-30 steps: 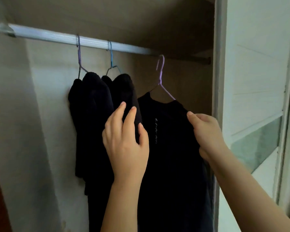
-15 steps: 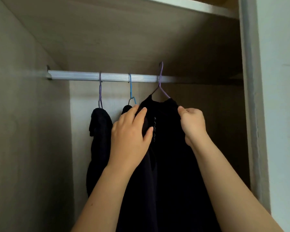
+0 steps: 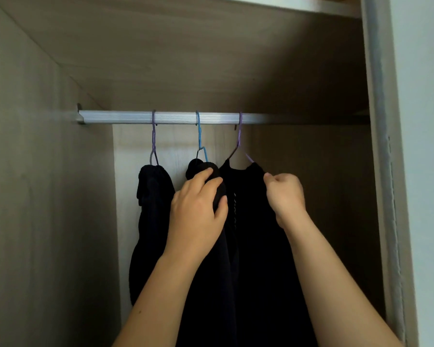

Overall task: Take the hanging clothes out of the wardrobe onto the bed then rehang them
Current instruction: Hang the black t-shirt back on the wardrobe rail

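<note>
Lifted both hands since a second ago, from chest height on the clothes up to their shoulders just under the silver rail (image 3: 115,117); barely shifted them over the last half second. Nearest, reaches up from the bottom edge with two bare forearms. Wraps the left hand (image 3: 198,216) over the shoulder of the middle dark garment (image 3: 217,284), fingers curled across its top, thumb pressed on its right side. Pinches the right shoulder of the right dark garment (image 3: 261,259) with the right hand (image 3: 285,196), fingers closed tight on the cloth. Leaves the left dark garment (image 3: 153,196) untouched, hanging a little apart from the other two. Farther up, keeps all three hooked on the silver rail: a purple hanger (image 3: 153,141) at left, a blue hanger (image 3: 200,139) in the middle, a second purple hanger (image 3: 239,136) at right. Behind, the pale wood wall of the wardrobe (image 3: 48,221); at the right edge, its white frame (image 3: 376,171).
</note>
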Action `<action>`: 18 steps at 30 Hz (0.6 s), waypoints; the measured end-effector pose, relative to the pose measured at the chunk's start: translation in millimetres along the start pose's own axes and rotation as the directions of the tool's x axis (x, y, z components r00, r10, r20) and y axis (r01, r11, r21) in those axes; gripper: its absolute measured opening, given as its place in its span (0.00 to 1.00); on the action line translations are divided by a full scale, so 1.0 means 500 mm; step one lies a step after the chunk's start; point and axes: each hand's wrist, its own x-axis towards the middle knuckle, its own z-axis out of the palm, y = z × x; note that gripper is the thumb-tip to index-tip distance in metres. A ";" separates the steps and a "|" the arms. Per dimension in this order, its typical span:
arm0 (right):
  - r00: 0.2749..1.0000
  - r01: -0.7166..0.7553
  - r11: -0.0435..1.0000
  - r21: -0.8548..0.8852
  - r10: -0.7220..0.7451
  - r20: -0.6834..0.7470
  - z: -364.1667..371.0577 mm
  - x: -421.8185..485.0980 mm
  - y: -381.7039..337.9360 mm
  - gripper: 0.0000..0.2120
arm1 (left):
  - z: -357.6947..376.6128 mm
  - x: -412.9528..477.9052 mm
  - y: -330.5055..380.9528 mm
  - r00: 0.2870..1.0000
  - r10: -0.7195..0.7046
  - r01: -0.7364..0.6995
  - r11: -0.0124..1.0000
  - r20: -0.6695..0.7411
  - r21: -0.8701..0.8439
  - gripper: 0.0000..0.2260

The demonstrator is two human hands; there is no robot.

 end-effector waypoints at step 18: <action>0.994 0.104 0.991 -0.084 -0.107 -0.034 -0.028 -0.144 0.046 0.15 | -0.019 -0.085 0.000 1.000 0.009 -0.010 0.999 0.011 0.041 0.19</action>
